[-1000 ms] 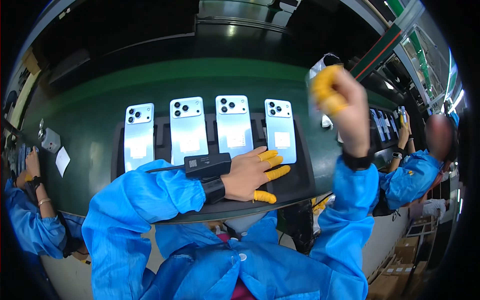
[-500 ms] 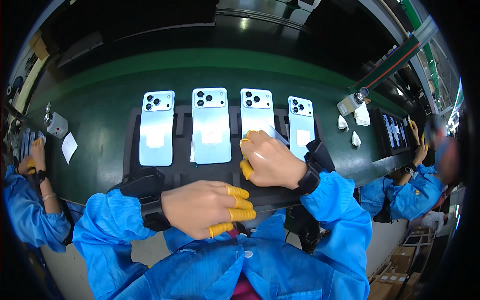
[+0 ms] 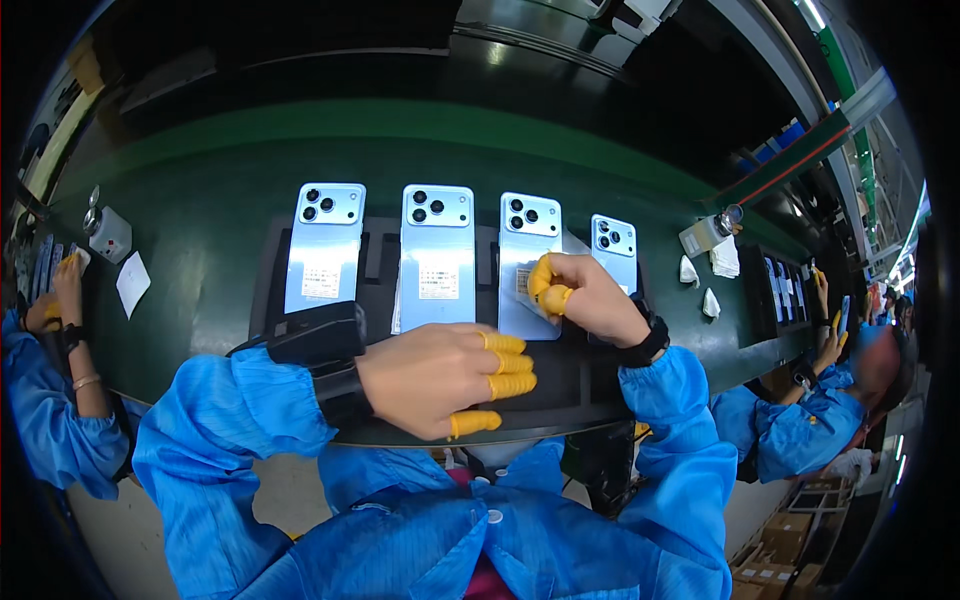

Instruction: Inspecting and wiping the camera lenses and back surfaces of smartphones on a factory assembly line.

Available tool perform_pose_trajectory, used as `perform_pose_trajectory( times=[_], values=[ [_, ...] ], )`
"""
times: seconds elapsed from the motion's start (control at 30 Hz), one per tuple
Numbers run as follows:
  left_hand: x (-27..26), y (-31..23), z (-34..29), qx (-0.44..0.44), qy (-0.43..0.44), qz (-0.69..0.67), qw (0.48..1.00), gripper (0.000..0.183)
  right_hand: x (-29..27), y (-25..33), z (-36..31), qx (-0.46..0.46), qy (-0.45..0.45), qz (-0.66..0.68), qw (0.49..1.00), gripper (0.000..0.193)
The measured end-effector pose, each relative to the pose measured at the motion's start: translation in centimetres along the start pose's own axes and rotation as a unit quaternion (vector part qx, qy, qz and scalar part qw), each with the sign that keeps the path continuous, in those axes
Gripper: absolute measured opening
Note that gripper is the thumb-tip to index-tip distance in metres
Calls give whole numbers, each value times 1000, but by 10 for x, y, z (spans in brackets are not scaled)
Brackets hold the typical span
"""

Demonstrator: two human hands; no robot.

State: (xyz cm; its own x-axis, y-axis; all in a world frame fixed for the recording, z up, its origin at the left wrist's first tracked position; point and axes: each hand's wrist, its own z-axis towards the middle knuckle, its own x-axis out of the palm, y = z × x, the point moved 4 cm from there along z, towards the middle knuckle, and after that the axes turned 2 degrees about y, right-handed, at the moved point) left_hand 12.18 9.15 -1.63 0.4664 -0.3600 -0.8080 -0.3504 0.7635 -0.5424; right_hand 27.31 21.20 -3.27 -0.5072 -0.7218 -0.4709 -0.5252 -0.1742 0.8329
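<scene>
1. The right hand (image 3: 598, 300) is over the lower half of the 3rd phone (image 3: 530, 246), counting from the left; thumb and fingertips are closed together beside its label (image 3: 523, 279). Whether they pinch a film or merely touch the phone, I cannot tell.
2. That label is partly covered by the fingers, so its right side is hidden.
3. The left hand (image 3: 428, 380) is palm down near the front of the tray (image 3: 565, 378), fingers extended and thumb apart, in a loose, ungripped pose. Its palm is out of sight.
4. Yellow cots (image 3: 513, 384) cover fingertips on both hands.
5. All 4 phones lie camera end away from the person, in a row on the dark tray. The black wrist unit (image 3: 320, 338) hides the lower end of the 1st phone (image 3: 330, 245); the left hand covers the bottom of the 2nd phone (image 3: 437, 248).
6. The right hand and wrist block much of the 4th phone (image 3: 613, 264).
7. On the green table (image 3: 205, 300), a bottle (image 3: 109, 236) and a white card (image 3: 132, 283) are at left; tissues (image 3: 725, 258) are at right.
8. At the left edge, a co-worker (image 3: 60, 440) is cut off; what those hands hold is too small to make out.
</scene>
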Motion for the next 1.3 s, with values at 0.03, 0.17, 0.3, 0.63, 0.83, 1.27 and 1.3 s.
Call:
perform_pose_trajectory(
  times=[0.03, 0.17, 0.3, 0.63, 0.83, 1.27, 1.3],
  values=[
    [2, 3, 2, 3, -41, 58, 997, 50, 0, -6, 1, 42, 10, 53, 998, 11],
    [22, 15, 11, -52, 4, 89, 995, 65, -1, 14, -3, -66, -12, -164, 984, 13],
    [27, 20, 9, -69, -16, 35, 997, 74, -91, 49, -26, -182, -240, 408, 862, 14],
    [22, -41, -15, -23, 11, 42, 999, 61, 67, 94, 35, -295, -22, -330, 896, 29],
    [5, -59, -70, -53, -35, -91, 994, 46, 94, 95, 19, -258, 50, -325, 908, 33],
    [6, -15, -70, -232, -97, 109, 962, 78, 61, 68, 46, -122, 43, -110, 986, 19],
    [9, -13, -72, -233, -100, 113, 961, 78, 44, 63, 54, -86, 90, -83, 989, 19]
  ],
)
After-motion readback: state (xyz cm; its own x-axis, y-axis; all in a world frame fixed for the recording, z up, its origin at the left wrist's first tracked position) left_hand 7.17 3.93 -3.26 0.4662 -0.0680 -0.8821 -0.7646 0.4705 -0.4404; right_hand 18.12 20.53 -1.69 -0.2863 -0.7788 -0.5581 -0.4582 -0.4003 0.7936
